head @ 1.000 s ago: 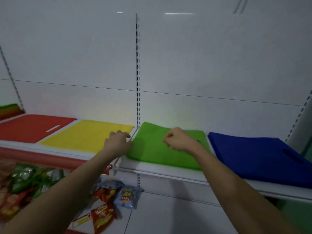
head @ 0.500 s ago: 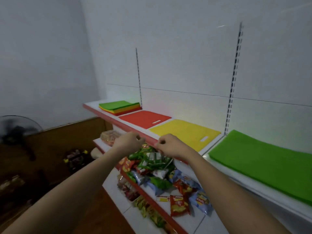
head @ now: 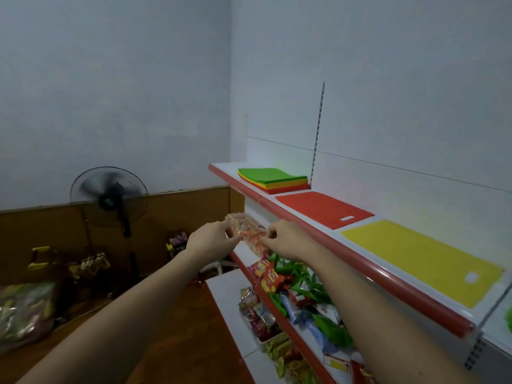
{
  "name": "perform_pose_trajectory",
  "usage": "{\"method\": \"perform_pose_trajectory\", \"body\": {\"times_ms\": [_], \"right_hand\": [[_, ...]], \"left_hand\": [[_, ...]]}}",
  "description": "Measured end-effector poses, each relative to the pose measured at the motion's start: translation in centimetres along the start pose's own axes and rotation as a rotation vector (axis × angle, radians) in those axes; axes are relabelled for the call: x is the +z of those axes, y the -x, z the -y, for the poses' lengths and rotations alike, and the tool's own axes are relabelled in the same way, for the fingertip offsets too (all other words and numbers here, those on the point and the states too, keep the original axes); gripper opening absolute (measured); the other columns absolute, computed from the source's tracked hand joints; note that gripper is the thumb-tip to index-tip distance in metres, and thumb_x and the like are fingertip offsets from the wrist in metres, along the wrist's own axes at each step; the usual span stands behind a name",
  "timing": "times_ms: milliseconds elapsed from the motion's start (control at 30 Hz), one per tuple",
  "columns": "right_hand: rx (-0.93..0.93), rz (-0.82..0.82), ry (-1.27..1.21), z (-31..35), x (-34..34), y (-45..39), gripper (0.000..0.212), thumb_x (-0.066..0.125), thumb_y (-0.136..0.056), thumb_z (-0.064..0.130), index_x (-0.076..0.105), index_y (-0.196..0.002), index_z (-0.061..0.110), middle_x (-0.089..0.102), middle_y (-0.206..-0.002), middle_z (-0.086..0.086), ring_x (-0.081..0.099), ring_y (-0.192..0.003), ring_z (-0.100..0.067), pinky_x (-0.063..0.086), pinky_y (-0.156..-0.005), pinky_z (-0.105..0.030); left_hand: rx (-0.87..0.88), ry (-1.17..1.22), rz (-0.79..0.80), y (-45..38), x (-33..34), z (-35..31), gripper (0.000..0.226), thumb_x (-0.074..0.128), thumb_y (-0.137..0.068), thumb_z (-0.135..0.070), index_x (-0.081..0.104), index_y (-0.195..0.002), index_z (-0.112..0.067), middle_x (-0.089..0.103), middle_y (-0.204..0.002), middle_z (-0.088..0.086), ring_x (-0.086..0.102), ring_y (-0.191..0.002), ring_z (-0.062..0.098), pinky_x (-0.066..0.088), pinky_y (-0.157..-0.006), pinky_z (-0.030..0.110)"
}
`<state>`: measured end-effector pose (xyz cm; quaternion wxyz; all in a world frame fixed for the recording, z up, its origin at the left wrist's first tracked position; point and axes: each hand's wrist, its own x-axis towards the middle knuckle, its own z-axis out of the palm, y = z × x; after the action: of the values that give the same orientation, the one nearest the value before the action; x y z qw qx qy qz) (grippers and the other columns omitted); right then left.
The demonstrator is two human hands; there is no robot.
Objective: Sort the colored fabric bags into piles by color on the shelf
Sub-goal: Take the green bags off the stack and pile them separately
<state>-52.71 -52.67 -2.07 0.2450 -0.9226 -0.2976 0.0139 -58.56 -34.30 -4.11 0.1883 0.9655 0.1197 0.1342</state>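
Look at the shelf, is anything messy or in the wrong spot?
Yes. The mixed stack at the far end of the shelf has green, yellow and red bags together, unsorted. The red bag and yellow bag lie flat apart.

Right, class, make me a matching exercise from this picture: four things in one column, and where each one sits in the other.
Things:
1. mixed stack of fabric bags
2. flat red fabric bag
3. flat yellow fabric bag
4. black standing fan

Places:
A. on the floor, left of the shelves
B. between the mixed stack and the yellow bag
C. far end of the top shelf
D. nearest of the three on the top shelf

Pairs: 1-C, 2-B, 3-D, 4-A
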Motion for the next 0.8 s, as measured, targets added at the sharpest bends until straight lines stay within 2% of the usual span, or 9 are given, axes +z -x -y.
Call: {"method": "perform_pose_trajectory", "body": {"times_ms": [167, 233, 333, 400, 467, 533, 633, 667, 800], "right_hand": [[0.009, -0.001, 0.01, 3.1, 4.8, -6.6, 0.029, 0.057, -0.091, 0.035, 0.055, -0.069, 0.016, 0.052, -0.063, -0.006, 0.053, -0.059, -0.021, 0.039, -0.055, -0.031], [0.018, 0.014, 0.029, 4.1, 6.3, -9.1, 0.03, 0.057, -0.091, 0.037, 0.057, -0.07, 0.014, 0.055, -0.064, -0.01, 0.055, -0.059, -0.023, 0.041, -0.056, -0.033], [0.018, 0.012, 0.045, 5.3, 8.0, -12.9, 0.036, 0.057, -0.088, 0.039, 0.064, -0.075, 0.007, 0.064, -0.073, -0.018, 0.065, -0.07, -0.032, 0.052, -0.061, -0.043], [0.014, 0.01, 0.066, 5.7, 9.1, -15.5, 0.034, 0.056, -0.087, 0.04, 0.062, -0.07, 0.011, 0.063, -0.068, -0.013, 0.066, -0.07, -0.031, 0.055, -0.066, -0.048], [0.016, -0.01, 0.08, 5.8, 10.0, -18.0, 0.036, 0.056, -0.085, 0.041, 0.06, -0.07, 0.009, 0.064, -0.067, -0.008, 0.065, -0.068, -0.026, 0.055, -0.067, -0.047], [0.022, -0.033, 0.098, 5.8, 10.8, -20.5, 0.037, 0.055, -0.084, 0.042, 0.063, -0.072, 0.007, 0.065, -0.068, -0.008, 0.063, -0.066, -0.023, 0.056, -0.065, -0.045], [0.023, -0.018, 0.124, 5.8, 11.9, -24.1, 0.034, 0.056, -0.087, 0.038, 0.06, -0.066, 0.012, 0.058, -0.062, -0.006, 0.056, -0.058, -0.018, 0.045, -0.054, -0.035], [0.022, -0.012, 0.12, 5.8, 12.1, -25.4, 0.031, 0.056, -0.087, 0.036, 0.058, -0.065, 0.014, 0.056, -0.06, -0.005, 0.055, -0.058, -0.017, 0.044, -0.052, -0.037], [0.024, -0.015, 0.073, 5.5, 11.9, -31.8, 0.029, 0.054, -0.086, 0.036, 0.057, -0.066, 0.016, 0.057, -0.062, 0.004, 0.061, -0.062, -0.016, 0.051, -0.058, -0.036]], "left_hand": [[-0.042, 0.01, 0.047, -3.0, -1.6, 7.7, 0.027, 0.051, -0.095, -0.045, 0.065, -0.098, -0.022, 0.066, -0.081, -0.007, 0.065, -0.073, 0.011, 0.056, -0.065, 0.029], [-0.057, 0.021, 0.05, -4.2, -2.2, 10.5, 0.027, 0.051, -0.096, -0.045, 0.065, -0.1, -0.023, 0.066, -0.081, -0.006, 0.064, -0.071, 0.009, 0.052, -0.058, 0.027], [-0.088, 0.02, 0.053, -6.5, -2.7, 14.3, 0.024, 0.051, -0.096, -0.041, 0.065, -0.102, -0.023, 0.066, -0.082, -0.006, 0.063, -0.069, 0.008, 0.042, -0.051, 0.022], [-0.113, 0.039, 0.052, -8.3, -2.8, 16.4, 0.024, 0.051, -0.094, -0.041, 0.065, -0.104, -0.024, 0.067, -0.084, -0.006, 0.065, -0.072, 0.011, 0.048, -0.054, 0.026], [-0.139, 0.097, 0.058, -10.5, -2.6, 18.2, 0.027, 0.052, -0.093, -0.041, 0.066, -0.107, -0.024, 0.069, -0.089, -0.005, 0.067, -0.077, 0.013, 0.057, -0.066, 0.033], [-0.155, 0.142, 0.057, -12.7, -2.2, 19.7, 0.027, 0.051, -0.092, -0.042, 0.065, -0.107, -0.023, 0.068, -0.091, -0.005, 0.066, -0.08, 0.013, 0.058, -0.073, 0.036], [-0.149, 0.155, 0.061, -16.2, -1.7, 21.2, 0.027, 0.052, -0.093, -0.043, 0.066, -0.105, -0.023, 0.068, -0.09, -0.006, 0.066, -0.08, 0.013, 0.058, -0.072, 0.035], [-0.144, 0.144, 0.064, -17.4, -1.6, 21.6, 0.026, 0.052, -0.093, -0.043, 0.066, -0.104, -0.024, 0.068, -0.089, -0.007, 0.066, -0.079, 0.012, 0.057, -0.07, 0.034], [-0.135, 0.095, 0.039, -23.1, -1.8, 22.8, 0.027, 0.052, -0.092, -0.043, 0.067, -0.102, -0.024, 0.068, -0.087, -0.009, 0.065, -0.078, 0.009, 0.049, -0.057, 0.025]]}}
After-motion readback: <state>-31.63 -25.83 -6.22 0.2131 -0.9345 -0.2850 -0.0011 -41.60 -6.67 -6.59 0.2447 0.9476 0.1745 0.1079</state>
